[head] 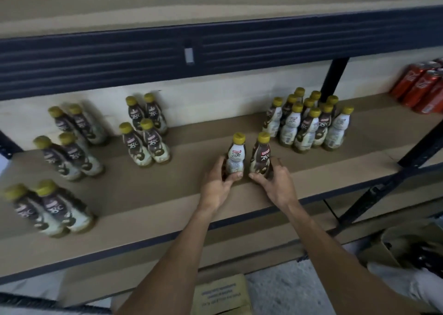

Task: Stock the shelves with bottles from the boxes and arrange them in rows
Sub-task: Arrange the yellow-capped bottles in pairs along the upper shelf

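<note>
Two coffee bottles with yellow caps stand upright side by side near the middle of the brown shelf [167, 194]. My left hand [217, 182] grips the left bottle [236, 155] at its base. My right hand [275, 182] grips the right bottle [260, 156] at its base. To the left, the same bottles stand in pairs: one group [145, 132] behind, and several pairs [64, 156] running to the shelf's front left corner. A tight cluster of several bottles [309, 125] stands to the right of my hands.
Red cans [423, 87] lie at the shelf's far right. A dark blue beam [215, 51] of the upper shelf runs overhead, with a black upright [333, 77] behind the cluster. Cardboard boxes sit below, one [223, 295] under my arms and one [407, 245] at right.
</note>
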